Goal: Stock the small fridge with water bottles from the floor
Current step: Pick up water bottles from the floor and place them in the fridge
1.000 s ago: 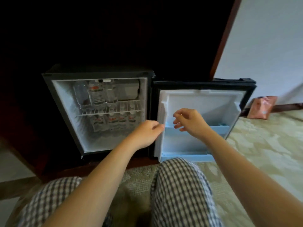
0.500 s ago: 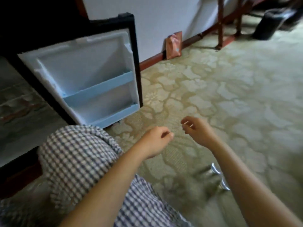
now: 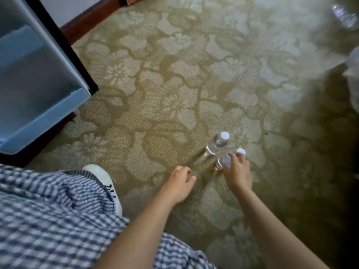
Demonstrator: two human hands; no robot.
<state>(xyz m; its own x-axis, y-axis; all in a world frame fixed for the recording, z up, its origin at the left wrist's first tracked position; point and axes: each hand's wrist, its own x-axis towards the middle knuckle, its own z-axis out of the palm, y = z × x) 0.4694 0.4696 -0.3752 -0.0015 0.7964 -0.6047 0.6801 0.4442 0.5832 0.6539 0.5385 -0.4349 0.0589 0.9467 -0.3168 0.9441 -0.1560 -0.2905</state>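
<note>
Two clear water bottles with white caps stand upright on the patterned carpet. My right hand [image 3: 237, 171] curls its fingers round the shoulder of the nearer bottle [image 3: 225, 160]. The farther bottle [image 3: 217, 144] stands untouched just beyond it. My left hand [image 3: 179, 180] hovers low over the carpet to the left of the bottles, fingers loosely curled and holding nothing. The open fridge door [image 3: 38, 78] with its pale blue shelves fills the upper left; the fridge interior is out of view.
My knee in checked trousers [image 3: 48, 220] and a white shoe [image 3: 104, 179] lie at the lower left. Another clear bottle [image 3: 342, 14] lies blurred at the top right, with crumpled clear plastic [image 3: 353, 74] at the right edge. A dark wooden skirting [image 3: 87, 24] runs behind the door.
My view has swung from the fridge down to the carpet on the right. Both hands dropped toward the floor, and my right hand has taken hold of the nearer bottle.
</note>
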